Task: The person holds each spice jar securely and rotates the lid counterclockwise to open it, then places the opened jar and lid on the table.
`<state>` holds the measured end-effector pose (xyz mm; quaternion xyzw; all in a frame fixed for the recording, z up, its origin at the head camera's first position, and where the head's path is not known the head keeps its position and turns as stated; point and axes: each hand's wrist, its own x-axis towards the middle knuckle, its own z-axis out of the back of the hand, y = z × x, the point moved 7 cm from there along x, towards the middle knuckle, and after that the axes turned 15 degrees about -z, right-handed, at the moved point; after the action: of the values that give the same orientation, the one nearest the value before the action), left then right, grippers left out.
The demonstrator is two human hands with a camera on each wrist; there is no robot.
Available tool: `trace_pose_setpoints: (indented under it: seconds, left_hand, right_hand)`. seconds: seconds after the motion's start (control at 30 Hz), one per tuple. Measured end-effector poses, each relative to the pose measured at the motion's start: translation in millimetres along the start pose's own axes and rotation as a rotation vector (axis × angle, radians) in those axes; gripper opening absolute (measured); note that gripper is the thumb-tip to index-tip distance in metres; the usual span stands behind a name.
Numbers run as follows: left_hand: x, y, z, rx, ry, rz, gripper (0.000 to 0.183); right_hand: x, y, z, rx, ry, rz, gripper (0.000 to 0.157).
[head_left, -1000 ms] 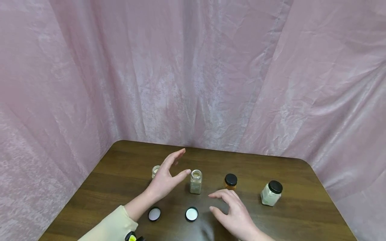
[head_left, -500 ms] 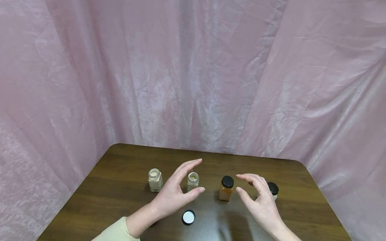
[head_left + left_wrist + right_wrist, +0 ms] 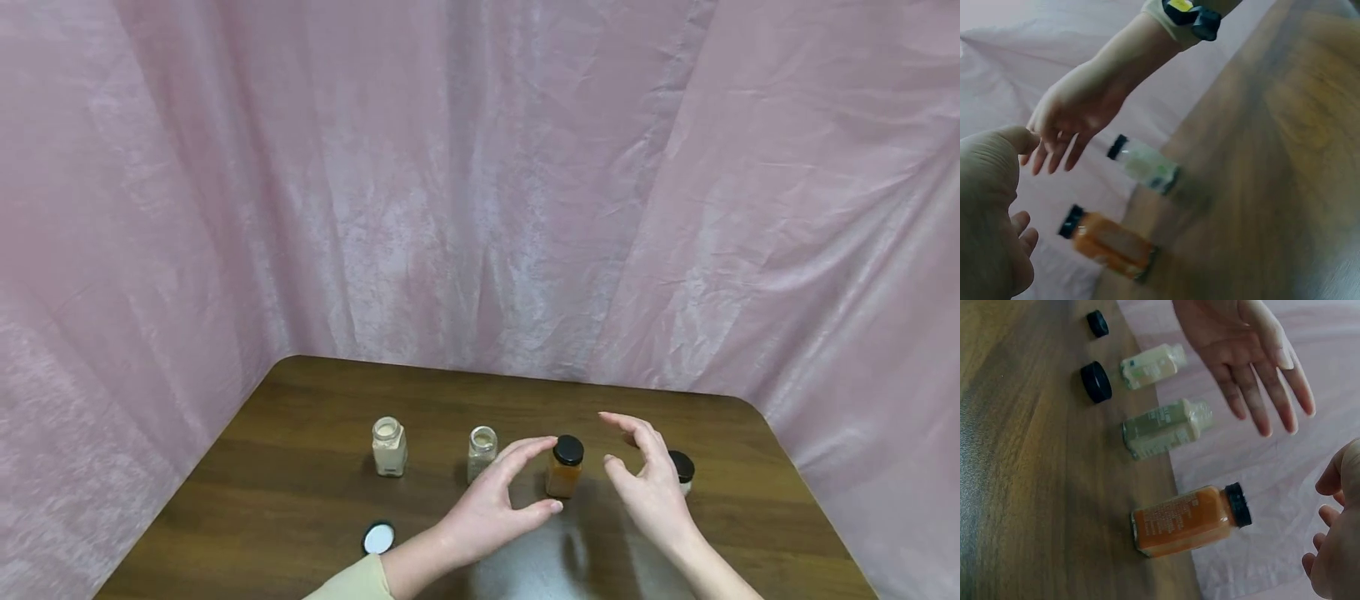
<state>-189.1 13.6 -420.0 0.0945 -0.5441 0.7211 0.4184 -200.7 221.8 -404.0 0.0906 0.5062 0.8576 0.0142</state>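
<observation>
Jar with orange content (image 3: 562,481) stands upright under its black lid (image 3: 568,450). I see the left hand (image 3: 489,510) and the right hand (image 3: 654,498) near it, one each side, both spread wide.

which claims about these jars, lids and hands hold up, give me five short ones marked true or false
1. The orange jar has its black lid on. True.
2. The left hand is gripping the orange jar. False: the left hand holds nothing.
3. The leftmost jar in the head view stands without a lid. True.
4. The rightmost jar there is uncapped. False: the rightmost jar wears a black cap.
5. Two loose lids lie on the table. True.
</observation>
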Motion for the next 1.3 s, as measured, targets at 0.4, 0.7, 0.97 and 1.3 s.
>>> trace_pose_setpoints:
  seconds: [0.4, 0.7, 0.97, 1.3]
  left_hand:
    - [-3.9, 44.9, -39.8, -0.166, -0.078, 0.209, 0.075]
    - [-1.5, 59.6, -37.2, -0.113, -0.196, 0.242, 0.078]
    - [7.7, 84.1, -44.0, -0.031, -0.180, 0.385, 0.083]
    - [14.4, 96.3, -48.6, 0.095, -0.147, 0.382, 0.065]
  right_hand:
    - [15, -22, -14.4, 0.104, 0.011, 0.013, 0.061]
    - [22, -40, -25.9, 0.089, 0.056, -0.042, 0.059]
    - [25, -50, -41.7, 0.019, 0.154, -0.115, 0.056]
    - [30, -56, -50.8, 0.016, 0.169, -0.171, 0.062]
